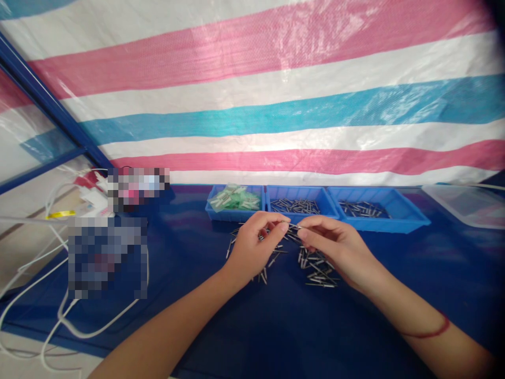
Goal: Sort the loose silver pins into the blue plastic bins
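In the head view, my left hand (254,245) and my right hand (339,243) meet above a dark blue table (236,331). Between their pinched fingertips lies a thin metal blind rivet (293,226), one end in each hand. My fingers cover part of it. Below the left hand is a loose pile of blind rivets (263,275), partly hidden by that hand. A second rivet pile (321,273) lies under the right hand, its pieces pointing in mixed directions.
Three blue bins stand behind my hands: the left bin (232,215) holds small greenish plastic packets, the middle bin (329,202) and right bin (394,223) hold loose rivets. A clear plastic lid or tray (465,205) lies far right. White cables (98,332) trail at left.
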`<state>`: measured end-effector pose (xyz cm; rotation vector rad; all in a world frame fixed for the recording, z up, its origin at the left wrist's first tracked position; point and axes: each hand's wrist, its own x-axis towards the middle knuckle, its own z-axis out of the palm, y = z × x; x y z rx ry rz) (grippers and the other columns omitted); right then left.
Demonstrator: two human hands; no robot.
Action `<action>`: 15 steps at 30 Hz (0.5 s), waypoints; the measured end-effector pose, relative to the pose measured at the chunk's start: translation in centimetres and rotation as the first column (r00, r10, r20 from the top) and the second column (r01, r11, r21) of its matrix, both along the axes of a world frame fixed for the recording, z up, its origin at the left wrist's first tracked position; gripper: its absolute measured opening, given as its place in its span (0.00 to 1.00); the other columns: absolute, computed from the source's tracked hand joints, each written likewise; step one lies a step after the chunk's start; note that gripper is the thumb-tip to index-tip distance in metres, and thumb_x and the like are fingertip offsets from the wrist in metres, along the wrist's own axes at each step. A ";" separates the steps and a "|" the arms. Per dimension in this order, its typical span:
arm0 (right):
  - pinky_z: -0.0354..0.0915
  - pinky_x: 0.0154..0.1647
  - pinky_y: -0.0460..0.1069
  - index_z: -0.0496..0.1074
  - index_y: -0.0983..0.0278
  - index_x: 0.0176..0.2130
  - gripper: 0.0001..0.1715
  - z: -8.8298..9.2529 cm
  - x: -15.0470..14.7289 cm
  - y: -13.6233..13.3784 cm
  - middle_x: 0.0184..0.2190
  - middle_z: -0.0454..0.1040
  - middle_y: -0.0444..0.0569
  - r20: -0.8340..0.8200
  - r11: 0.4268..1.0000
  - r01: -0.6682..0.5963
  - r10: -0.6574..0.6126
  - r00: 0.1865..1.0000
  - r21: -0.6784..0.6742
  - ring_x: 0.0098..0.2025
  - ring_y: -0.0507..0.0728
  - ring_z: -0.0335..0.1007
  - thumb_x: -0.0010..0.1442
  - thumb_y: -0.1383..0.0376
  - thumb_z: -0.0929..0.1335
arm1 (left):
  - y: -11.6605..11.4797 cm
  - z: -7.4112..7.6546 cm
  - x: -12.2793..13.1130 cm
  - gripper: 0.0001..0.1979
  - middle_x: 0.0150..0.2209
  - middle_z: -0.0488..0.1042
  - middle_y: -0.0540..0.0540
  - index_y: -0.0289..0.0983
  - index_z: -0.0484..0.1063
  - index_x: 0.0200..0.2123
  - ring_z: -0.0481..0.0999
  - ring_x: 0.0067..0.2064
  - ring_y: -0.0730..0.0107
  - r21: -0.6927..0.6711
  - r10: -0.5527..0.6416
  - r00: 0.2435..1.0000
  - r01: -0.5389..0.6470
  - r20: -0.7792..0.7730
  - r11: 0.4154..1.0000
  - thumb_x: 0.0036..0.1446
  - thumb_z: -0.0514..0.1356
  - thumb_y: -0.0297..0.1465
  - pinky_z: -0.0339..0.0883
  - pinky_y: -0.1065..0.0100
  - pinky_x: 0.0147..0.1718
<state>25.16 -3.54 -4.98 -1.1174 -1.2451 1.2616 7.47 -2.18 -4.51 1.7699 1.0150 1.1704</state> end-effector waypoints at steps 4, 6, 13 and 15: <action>0.65 0.27 0.46 0.75 0.62 0.32 0.14 0.2 0.5 0.1 0.25 0.72 0.45 0.019 0.996 0.042 -0.043 0.999 0.076 0.26 0.50 0.66 0.46 0.57 0.75 | 0.0 -0.1 0.1 0.08 0.39 0.75 0.46 0.37 0.73 0.40 0.73 0.38 0.70 0.005 -0.011 0.998 0.011 -0.069 1.000 0.59 0.58 0.33 0.65 0.71 0.36; 0.66 0.29 0.47 0.74 0.61 0.31 0.12 0.5 0.5 -0.1 0.26 0.72 0.45 0.069 0.987 0.052 -0.063 0.996 0.153 0.27 0.51 0.66 0.48 0.57 0.74 | -0.1 -0.1 0.1 0.08 0.38 0.74 0.46 0.37 0.73 0.40 0.73 0.38 0.70 0.032 -0.022 0.994 0.025 -0.109 0.999 0.60 0.58 0.33 0.65 0.71 0.36; 0.63 0.30 0.48 0.72 0.62 0.28 0.16 1.8 1.8 -0.2 0.26 0.72 0.47 0.434 0.929 0.087 -0.249 0.866 0.359 0.29 0.53 0.66 0.57 0.53 0.67 | -0.4 0.2 0.0 0.12 0.43 0.73 0.44 0.37 0.73 0.43 0.71 0.45 0.66 0.185 -0.089 0.910 0.177 -0.405 0.967 0.63 0.54 0.36 0.62 0.65 0.49; 0.63 0.33 0.49 0.73 0.63 0.31 0.16 2.6 3.8 0.1 0.29 0.74 0.48 0.511 0.885 0.189 -0.407 0.757 0.425 0.30 0.54 0.68 0.56 0.53 0.67 | -0.5 0.0 -0.2 0.15 0.47 0.72 0.43 0.38 0.71 0.49 0.68 0.49 0.62 0.229 -0.049 0.842 0.202 -0.537 0.952 0.62 0.54 0.37 0.59 0.60 0.51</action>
